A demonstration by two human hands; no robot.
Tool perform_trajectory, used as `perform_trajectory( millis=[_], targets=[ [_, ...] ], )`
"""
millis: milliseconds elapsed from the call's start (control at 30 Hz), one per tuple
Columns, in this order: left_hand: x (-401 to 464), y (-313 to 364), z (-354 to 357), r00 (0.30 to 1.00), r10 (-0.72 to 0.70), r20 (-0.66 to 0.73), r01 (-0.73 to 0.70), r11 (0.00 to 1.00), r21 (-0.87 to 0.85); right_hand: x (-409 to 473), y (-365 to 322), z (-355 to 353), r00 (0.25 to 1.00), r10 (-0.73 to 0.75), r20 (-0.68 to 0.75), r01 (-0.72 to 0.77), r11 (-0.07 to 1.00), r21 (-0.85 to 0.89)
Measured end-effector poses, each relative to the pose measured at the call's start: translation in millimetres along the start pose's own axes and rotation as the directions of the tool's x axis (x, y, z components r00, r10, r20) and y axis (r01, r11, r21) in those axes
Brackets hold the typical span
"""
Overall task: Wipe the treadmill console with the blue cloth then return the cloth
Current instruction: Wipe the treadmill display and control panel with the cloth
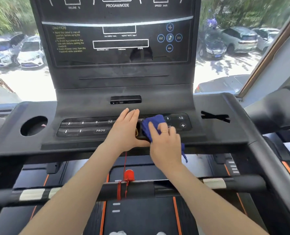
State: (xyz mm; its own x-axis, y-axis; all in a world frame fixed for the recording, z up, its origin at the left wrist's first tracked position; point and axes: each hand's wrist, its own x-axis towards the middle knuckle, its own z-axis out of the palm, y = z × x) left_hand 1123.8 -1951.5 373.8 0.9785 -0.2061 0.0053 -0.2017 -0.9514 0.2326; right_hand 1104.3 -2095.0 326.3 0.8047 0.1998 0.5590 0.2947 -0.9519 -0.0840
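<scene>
The black treadmill console (124, 99) fills the middle of the view, with a display panel above and a button strip (86, 128) below. A bunched blue cloth (152, 122) lies on the right half of the button strip. My right hand (164, 141) grips the cloth, thumb on top, and a corner of the cloth hangs below the wrist. My left hand (126, 128) rests flat on the centre of the strip, fingers straight, just left of the cloth.
A round cup holder (33, 126) sits at the console's left, a cross-shaped slot (215, 117) at its right. A red safety clip (129, 175) on a cord hangs over the front handlebar (141, 189). Behind the console is a window over parked cars.
</scene>
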Motion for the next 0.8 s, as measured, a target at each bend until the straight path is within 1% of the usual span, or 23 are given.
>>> perform_trajectory(
  millis=[33, 67, 100, 167, 233, 300, 367, 433, 500, 567, 633, 667, 700, 733, 800],
  targets=[
    [-2.4, -6.4, -3.9, 1.000, 0.007, 0.019, -0.007, 1.000, 0.004, -3.3, 4.7, -0.3, 0.998, -0.057, 0.000, 0.057, 0.998, 0.012],
    [-5.3, -12.1, -7.7, 0.999, 0.006, 0.034, -0.006, 1.000, -0.004, -5.0, 15.2, -2.1, 0.997, -0.074, -0.006, 0.074, 0.997, 0.015],
    [-8.3, -16.7, -10.7, 0.999, 0.002, 0.038, -0.001, 1.000, -0.022, -6.3, 27.7, -4.5, 0.999, -0.035, -0.011, 0.035, 0.999, 0.005],
    [-15.6, -25.1, -14.2, 1.000, 0.001, 0.024, 0.001, 0.998, -0.063, -6.9, 50.5, -8.0, 0.985, 0.170, -0.030, -0.171, 0.985, -0.022],
    [-26.0, -35.5, -14.8, 1.000, 0.001, 0.002, -0.001, 0.997, -0.072, -6.6, 52.7, -8.8, 0.925, 0.376, -0.051, -0.377, 0.926, -0.016],
    [-37.0, -49.5, -15.0, 1.000, -0.007, -0.003, 0.007, 0.998, -0.056, -7.7, 26.9, -4.2, 0.889, 0.454, -0.053, -0.456, 0.890, -0.028],
    [-47.7, -66.0, -16.9, 1.000, -0.024, -0.006, 0.023, 0.999, -0.041, -8.6, -14.3, 1.3, 0.907, 0.421, -0.010, -0.421, 0.906, -0.032],
    [-58.2, -83.2, -21.1, 0.999, -0.043, -0.012, 0.042, 0.998, -0.050, -7.3, -51.6, 5.9, 0.938, 0.337, 0.080, -0.338, 0.941, -0.003],
    [-66.6, -101.3, -26.7, 0.998, -0.057, -0.021, 0.056, 0.996, -0.065, 4.4, -66.3, 6.1, 0.954, 0.277, 0.117, -0.280, 0.960, 0.009],
    [-71.1, -120.2, -31.3, 0.995, -0.098, -0.025, 0.096, 0.992, -0.077, 25.2, -61.3, 1.6, 0.922, 0.339, 0.188, -0.345, 0.939, -0.001],
    [-72.5, -139.1, -33.2, 0.986, -0.164, -0.027, 0.163, 0.986, -0.046, 47.3, -54.1, 0.2, 0.868, 0.422, 0.262, -0.412, 0.906, -0.094],
    [-73.1, -146.8, -33.6, 0.977, -0.209, -0.039, 0.209, 0.978, -0.007, 55.8, -57.0, 0.5, 0.862, 0.427, 0.274, -0.404, 0.904, -0.137],
    [-74.4, -153.3, -33.4, 0.964, -0.261, -0.058, 0.263, 0.964, 0.030, 62.1, -66.3, 0.9, 0.869, 0.401, 0.289, -0.369, 0.915, -0.161],
    [-76.4, -158.2, -33.5, 0.948, -0.311, -0.072, 0.315, 0.948, 0.040, 66.7, -81.5, 3.1, 0.889, 0.338, 0.309, -0.302, 0.940, -0.159],
    [-80.6, -166.1, -32.7, 0.925, -0.372, -0.072, 0.370, 0.928, -0.045, 71.2, -120.0, 10.9, 0.919, 0.172, 0.354, -0.145, 0.984, -0.102]
  ],
)
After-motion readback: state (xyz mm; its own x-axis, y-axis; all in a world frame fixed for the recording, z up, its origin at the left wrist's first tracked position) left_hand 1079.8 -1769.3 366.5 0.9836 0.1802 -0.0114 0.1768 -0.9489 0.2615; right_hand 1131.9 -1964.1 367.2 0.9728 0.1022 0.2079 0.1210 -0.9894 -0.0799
